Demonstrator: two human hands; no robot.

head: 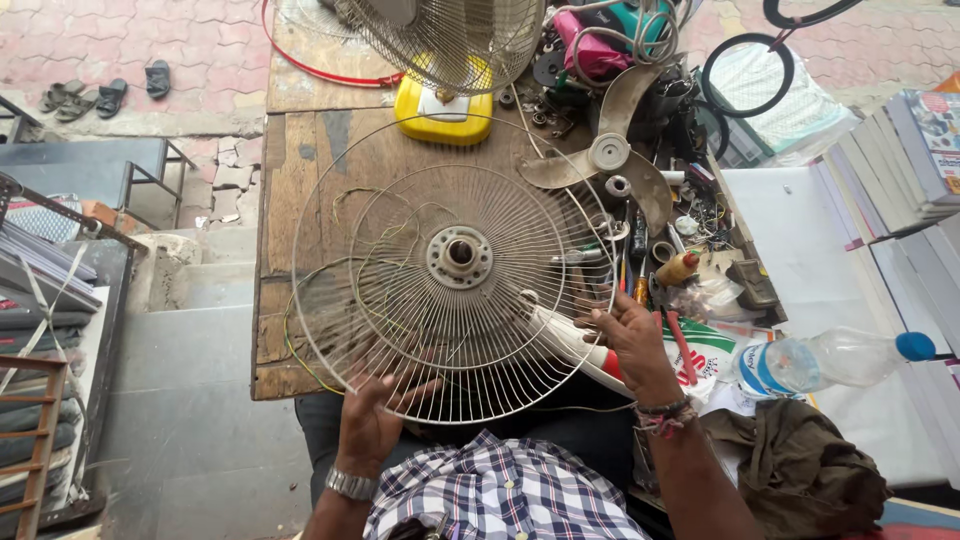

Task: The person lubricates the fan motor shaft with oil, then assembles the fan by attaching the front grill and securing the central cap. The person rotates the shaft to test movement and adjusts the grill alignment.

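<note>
A round wire fan guard lies tilted over the wooden workbench, its metal hub ring near the middle. My left hand grips the guard's near rim from below, fingers curled through the wires. My right hand holds the rim at the right side, above a white and red tube. A three-blade fan propeller lies on the bench behind the guard. Thin yellow-green wire runs under the guard.
A second fan with a yellow base stands at the back. Tools and small parts crowd the bench's right side. A plastic water bottle lies at right, next to a brown cloth. Stacked books sit far right.
</note>
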